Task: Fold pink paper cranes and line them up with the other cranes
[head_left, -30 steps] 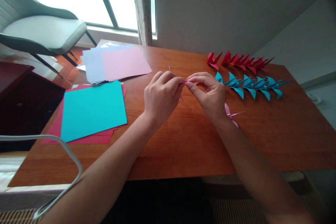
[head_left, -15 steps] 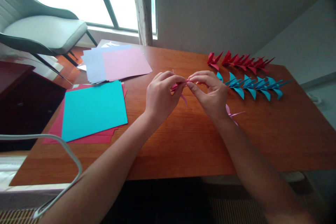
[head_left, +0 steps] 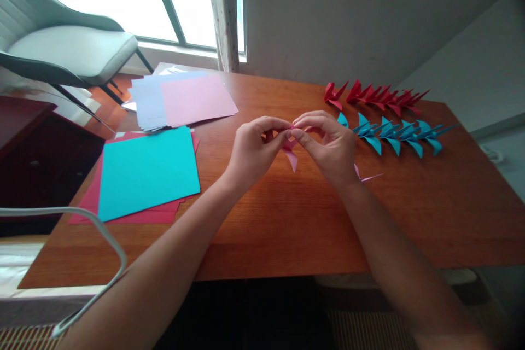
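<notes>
Your left hand (head_left: 257, 144) has rolled slightly since the earlier frames in the head view, so more of the pink origami piece (head_left: 291, 161) shows, one flap hanging below your fingertips. You pinch it from both sides, thumb against fingers, over the wooden table (head_left: 287, 229), with your right hand (head_left: 328, 139) meeting the left nearly tip to tip. Pulling unevenly on so small a spot could tear the paper or skew a crease. The heel of that hand partly hides a pink origami crane (head_left: 360, 176); dropping it carelessly could crush that one, and drifting rightward could knock the blue origami cranes (head_left: 389, 132). You have room over the wood nearer you, up to the front edge; leftward, the turquoise sheet (head_left: 150, 172) limits it.
</notes>
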{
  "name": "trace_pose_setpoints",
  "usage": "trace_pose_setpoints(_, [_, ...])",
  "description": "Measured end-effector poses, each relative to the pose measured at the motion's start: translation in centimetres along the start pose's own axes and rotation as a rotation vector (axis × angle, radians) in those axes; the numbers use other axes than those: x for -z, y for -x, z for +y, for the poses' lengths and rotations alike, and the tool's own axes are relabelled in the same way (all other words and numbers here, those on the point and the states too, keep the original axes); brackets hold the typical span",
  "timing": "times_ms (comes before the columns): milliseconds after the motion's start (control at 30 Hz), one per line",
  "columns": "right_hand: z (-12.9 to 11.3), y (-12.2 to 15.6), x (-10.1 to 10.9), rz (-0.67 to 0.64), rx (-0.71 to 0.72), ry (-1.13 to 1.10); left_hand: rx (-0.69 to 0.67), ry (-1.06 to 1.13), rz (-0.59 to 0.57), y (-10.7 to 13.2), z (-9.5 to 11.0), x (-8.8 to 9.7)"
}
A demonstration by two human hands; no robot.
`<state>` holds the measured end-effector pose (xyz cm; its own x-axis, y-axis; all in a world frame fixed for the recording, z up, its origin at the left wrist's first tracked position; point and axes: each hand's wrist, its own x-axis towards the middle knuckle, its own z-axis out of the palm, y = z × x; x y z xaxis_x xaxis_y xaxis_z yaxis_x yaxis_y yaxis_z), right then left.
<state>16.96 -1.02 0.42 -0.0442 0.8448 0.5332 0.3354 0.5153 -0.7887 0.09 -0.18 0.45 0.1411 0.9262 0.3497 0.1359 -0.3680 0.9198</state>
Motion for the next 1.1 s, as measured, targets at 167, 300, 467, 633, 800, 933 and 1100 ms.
trace_pose_setpoints(167, [0.1, -0.1, -0.1, -0.008, -0.036, -0.011, 0.099, 0.162, -0.042, 0.0, 0.5, 0.1])
trace_pose_setpoints(300, [0.1, -0.1, -0.1, 0.0, -0.038, -0.02, 0.149, 0.245, -0.07, 0.0, 0.7, 0.2])
trace_pose_setpoints(467, [-0.2, -0.1, -0.1, -0.001, 0.001, 0.076, 0.208, 0.333, -0.108, 0.0, 0.9, 0.2])
trace_pose_setpoints(633, [-0.1, -0.1, 0.0, 0.01, 0.082, 0.129, 0.227, 0.324, -0.116, 0.0, 1.3, 0.3])
trace_pose_setpoints(800, [0.1, 0.0, 0.0, 0.023, 0.022, 0.089, 0.15, 0.237, -0.049, -0.2, 1.1, 0.4])
trace_pose_setpoints(933, [-0.1, 0.1, -0.1, -0.012, -0.029, 0.064, 0.068, 0.179, 0.013, -0.3, 1.0, 0.5])
trace_pose_setpoints(1100, [-0.4, 0.1, -0.1, -0.046, -0.021, 0.056, 0.026, 0.117, -0.015, -0.5, 0.9, 0.6])
